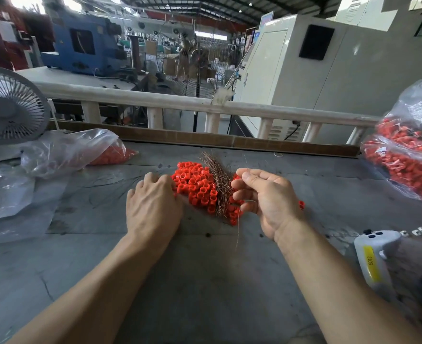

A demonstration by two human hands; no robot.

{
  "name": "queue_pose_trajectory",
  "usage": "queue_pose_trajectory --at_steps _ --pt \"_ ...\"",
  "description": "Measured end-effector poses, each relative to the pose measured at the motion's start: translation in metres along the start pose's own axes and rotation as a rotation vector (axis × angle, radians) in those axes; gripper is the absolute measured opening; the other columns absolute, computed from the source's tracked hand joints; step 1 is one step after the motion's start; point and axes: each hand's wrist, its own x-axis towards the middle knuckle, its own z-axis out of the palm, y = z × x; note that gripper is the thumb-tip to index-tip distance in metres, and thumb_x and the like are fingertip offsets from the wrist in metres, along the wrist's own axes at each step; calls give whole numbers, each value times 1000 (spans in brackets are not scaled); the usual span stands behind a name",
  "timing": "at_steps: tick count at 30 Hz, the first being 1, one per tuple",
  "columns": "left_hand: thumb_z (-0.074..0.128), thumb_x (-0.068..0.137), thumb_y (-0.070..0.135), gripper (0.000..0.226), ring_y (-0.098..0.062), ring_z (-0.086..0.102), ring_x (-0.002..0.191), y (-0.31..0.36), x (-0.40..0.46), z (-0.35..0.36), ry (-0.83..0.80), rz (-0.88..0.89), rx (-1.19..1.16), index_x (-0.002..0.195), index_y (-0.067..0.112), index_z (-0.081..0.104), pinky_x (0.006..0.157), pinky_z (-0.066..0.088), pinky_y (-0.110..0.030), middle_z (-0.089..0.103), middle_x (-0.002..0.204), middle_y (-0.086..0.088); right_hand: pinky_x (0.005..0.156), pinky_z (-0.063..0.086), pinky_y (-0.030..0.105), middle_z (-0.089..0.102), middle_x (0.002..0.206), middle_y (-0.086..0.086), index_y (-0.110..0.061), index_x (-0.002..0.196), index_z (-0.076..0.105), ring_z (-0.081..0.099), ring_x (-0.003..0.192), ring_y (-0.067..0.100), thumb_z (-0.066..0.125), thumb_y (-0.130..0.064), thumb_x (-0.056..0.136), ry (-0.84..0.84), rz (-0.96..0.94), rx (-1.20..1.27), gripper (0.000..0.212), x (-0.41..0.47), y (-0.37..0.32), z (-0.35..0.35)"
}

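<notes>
A heap of small red plastic rings (197,187) lies on the grey table (205,281) in the middle. A bundle of thin copper wires (218,181) lies across the heap. My left hand (153,207) rests palm down at the heap's left edge, its fingertips hidden among the rings. My right hand (267,197) hovers palm up at the heap's right side, thumb and forefinger pinching a thin wire (246,167). One loose red ring (301,204) lies just right of that hand.
A clear bag of red rings (408,155) stands at the right, another bag (81,150) at the left beside a grey fan (9,105). A white controller (376,256) lies at the near right. A white rail (205,105) runs behind the table.
</notes>
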Motion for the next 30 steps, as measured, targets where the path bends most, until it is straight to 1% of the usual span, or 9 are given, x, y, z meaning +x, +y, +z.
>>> queue_pose_trajectory --at_steps 4,10,13,17,19,21,24,26,30 --pt "58 98 34 20 -29 57 109 -4 1 3 -31 -7 6 110 24 70 95 43 -42 59 112 -4 39 46 21 74 74 8 -4 105 71 64 53 14 58 -5 103 6 -4 -35 14 -3 -1 0" --pt "67 93 38 13 -26 61 103 0 -1 2 -5 9 -85 100 28 73 89 45 -39 66 103 2 40 45 22 73 74 7 -5 104 72 63 53 14 58 -6 102 -42 -8 -96 14 -4 1 2" --pt "68 93 31 10 -18 66 92 5 -4 0 12 9 -281 97 29 78 81 50 -34 73 93 8 39 42 22 70 70 4 -7 100 75 57 50 12 59 -9 102 -82 -43 -180 16 -5 2 2" --pt "75 92 24 9 -2 64 72 15 -9 -5 -117 -43 -666 98 28 81 75 54 -26 75 82 12 40 38 23 66 67 2 -14 95 79 51 51 12 62 -15 101 -128 -111 -240 18 -7 3 4" --pt "78 90 19 10 -3 61 62 18 -11 -7 -147 -81 -833 93 28 81 64 53 -21 75 74 7 39 36 23 64 66 2 -15 93 80 50 50 12 64 -17 100 -180 -138 -245 18 -9 3 5" --pt "79 89 16 10 -1 61 58 21 -11 -8 -153 -110 -959 93 25 80 53 47 -15 76 74 4 40 37 23 65 66 2 -16 91 81 52 49 12 66 -18 99 -230 -172 -269 17 -11 3 7" --pt "80 88 19 12 -2 64 58 23 -11 -9 -147 -139 -1061 98 22 75 51 45 -14 76 76 1 41 40 24 67 66 1 -19 92 81 57 50 12 69 -17 98 -275 -226 -309 13 -13 4 10" --pt "80 88 21 11 -4 64 58 22 -11 -9 -156 -151 -1089 96 21 72 51 46 -16 76 75 1 42 43 25 69 67 1 -20 93 81 60 52 14 71 -19 97 -281 -249 -339 11 -14 5 11" --pt "79 89 20 5 -6 63 58 23 -12 -10 -163 -141 -1106 90 21 75 53 49 -22 75 73 0 43 45 26 72 68 5 -21 94 81 62 51 15 74 -20 95 -249 -281 -350 7 -14 6 11"
